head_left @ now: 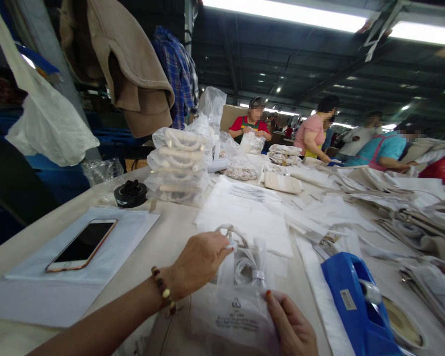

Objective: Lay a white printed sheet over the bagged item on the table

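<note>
A clear plastic bag (pixel 233 311) with printed text and a recycling mark lies in front of me, over a beige handbag (pixel 170 331). My left hand (pixel 200 257) reaches across to its far end with fingers closed on the plastic, beside a thin curved handle (pixel 239 235). A wrapped, coiled strap (pixel 246 269) shows through the plastic just right of those fingers. Between thumb and fingers, my right hand (pixel 291 321) pinches the bag's right edge. A beaded bracelet circles my left wrist.
A phone (pixel 83 244) rests on white sheets at left, near a black tape roll (pixel 130 193). Bagged handbags (pixel 180 165) are stacked beyond. White sheets (pixel 244 207) lie ahead. A blue tape dispenser (pixel 356 301) stands at right. Several people work along the far side.
</note>
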Available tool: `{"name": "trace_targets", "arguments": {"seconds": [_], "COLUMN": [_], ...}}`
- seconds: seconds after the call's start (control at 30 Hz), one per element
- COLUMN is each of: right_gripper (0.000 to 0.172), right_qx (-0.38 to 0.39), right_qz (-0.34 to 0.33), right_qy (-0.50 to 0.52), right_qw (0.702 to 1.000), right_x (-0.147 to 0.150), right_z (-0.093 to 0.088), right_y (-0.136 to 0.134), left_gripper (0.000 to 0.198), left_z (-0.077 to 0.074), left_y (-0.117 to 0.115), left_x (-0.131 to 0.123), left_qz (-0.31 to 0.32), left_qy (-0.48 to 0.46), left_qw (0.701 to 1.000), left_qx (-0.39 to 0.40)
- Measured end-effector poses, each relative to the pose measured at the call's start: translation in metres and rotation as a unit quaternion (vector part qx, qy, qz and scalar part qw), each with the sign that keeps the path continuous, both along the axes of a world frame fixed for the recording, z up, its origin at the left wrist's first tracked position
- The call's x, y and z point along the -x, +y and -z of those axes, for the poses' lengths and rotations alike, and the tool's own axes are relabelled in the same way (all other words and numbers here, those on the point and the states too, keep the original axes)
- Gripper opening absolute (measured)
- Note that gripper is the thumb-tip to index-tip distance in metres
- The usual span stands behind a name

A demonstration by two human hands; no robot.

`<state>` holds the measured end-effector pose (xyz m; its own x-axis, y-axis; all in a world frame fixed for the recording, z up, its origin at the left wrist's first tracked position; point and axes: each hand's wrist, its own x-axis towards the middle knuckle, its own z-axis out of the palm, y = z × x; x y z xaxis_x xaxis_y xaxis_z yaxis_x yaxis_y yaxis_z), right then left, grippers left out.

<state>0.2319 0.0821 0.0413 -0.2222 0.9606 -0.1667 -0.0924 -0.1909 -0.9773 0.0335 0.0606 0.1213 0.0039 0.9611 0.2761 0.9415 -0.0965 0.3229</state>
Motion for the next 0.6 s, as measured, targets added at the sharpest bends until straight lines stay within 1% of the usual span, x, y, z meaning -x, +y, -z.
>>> {"name": "trace_targets", "arguments": {"seconds": [0.03, 0.07, 0.1, 0.13, 0.17, 0.23, 0.3, 0.37, 0.4, 0.43, 0.47, 0.53, 0.6], "right_gripper": [0.037, 0.037, 0.037, 0.036, 0.035, 0.034, 0.034, 0.034, 0.032, 0.029, 0.027, 0.028, 0.033], "right_qx": [-0.033, -0.081, -0.134, -0.187, -0.235, -0.317, -0.407, -0.499, -0.540, -0.578, -0.614, -0.677, -0.723], "right_qz": [-0.010, -0.014, -0.012, -0.006, -0.005, -0.018, -0.012, 0.046, 0.082, 0.103, 0.104, 0.057, 0.008], "right_qy": [-0.018, -0.055, -0.107, -0.162, -0.212, -0.293, -0.363, -0.410, -0.413, -0.402, -0.379, -0.328, -0.298], "right_qw": [0.999, 0.995, 0.985, 0.969, 0.949, 0.902, 0.838, 0.762, 0.728, 0.703, 0.684, 0.657, 0.623], "right_x": [0.008, 0.014, 0.020, 0.024, 0.027, 0.031, 0.029, 0.025, 0.023, 0.022, 0.021, 0.023, 0.027], "right_z": [0.000, 0.000, 0.002, 0.003, 0.005, 0.009, 0.011, 0.010, 0.010, 0.010, 0.011, 0.018, 0.030], "right_y": [0.006, 0.013, 0.020, 0.026, 0.031, 0.040, 0.044, 0.044, 0.042, 0.040, 0.037, 0.032, 0.028], "left_gripper": [0.019, 0.018, 0.016, 0.014, 0.013, 0.013, 0.013, 0.009, 0.007, 0.006, 0.008, 0.013, 0.020], "left_z": [-0.008, -0.013, -0.013, -0.010, -0.002, 0.022, 0.050, 0.072, 0.078, 0.081, 0.081, 0.073, 0.057], "left_y": [0.002, 0.003, 0.003, 0.002, 0.000, -0.007, -0.014, -0.020, -0.022, -0.024, -0.025, -0.028, -0.030], "left_x": [0.002, 0.003, 0.003, 0.002, -0.001, -0.010, -0.020, -0.028, -0.030, -0.031, -0.031, -0.028, -0.020], "left_qz": [-0.012, -0.011, 0.002, 0.024, 0.054, 0.124, 0.170, 0.165, 0.153, 0.141, 0.137, 0.154, 0.181], "left_qy": [-0.025, -0.040, -0.045, -0.040, -0.026, 0.027, 0.092, 0.115, 0.108, 0.093, 0.073, 0.032, -0.004], "left_qw": [1.000, 0.999, 0.999, 0.999, 0.998, 0.992, 0.981, 0.979, 0.982, 0.985, 0.988, 0.987, 0.982], "left_qx": [0.001, -0.002, -0.011, -0.022, -0.030, -0.014, 0.028, 0.043, 0.035, 0.021, 0.010, 0.011, 0.054]}}
